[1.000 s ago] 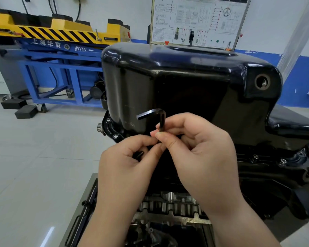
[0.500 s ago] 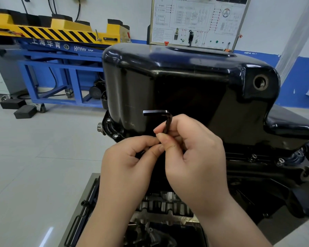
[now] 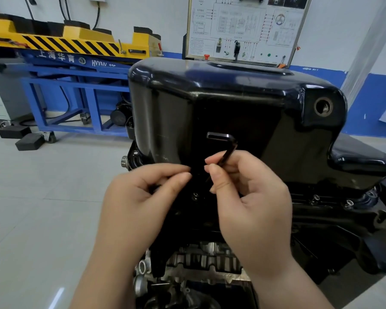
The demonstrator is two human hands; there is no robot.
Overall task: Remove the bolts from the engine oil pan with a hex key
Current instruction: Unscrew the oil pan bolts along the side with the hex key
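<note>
The hands have parted. A moment ago the thumbs were touching, and now there's a gap between them, while the black L-shaped steel hex key (image 3: pixel 226 147) has leaned over, its short arm pointing left. The right hand (image 3: pixel 250 197) pinches the key's long arm between thumb and fingertips. The left hand (image 3: pixel 138 201) is curled with thumb against forefinger, and I can't tell whether anything is inside that pinch.

The key sits in front of the glossy black pressed-metal oil pan (image 3: pixel 232 97), low on its near wall. Below it a small silver bolt head (image 3: pixel 195 196) shows between the hands.

By my reading there's plenty left to do: the pan is still on the engine, and two more flange bolts (image 3: pixel 314 199) are seated on the right.

As for writing, the blue steel lift frame (image 3: pixel 60 58) reads "上海华青", with Latin letters beside it half hidden. The wall board's print is too small to read.
</note>
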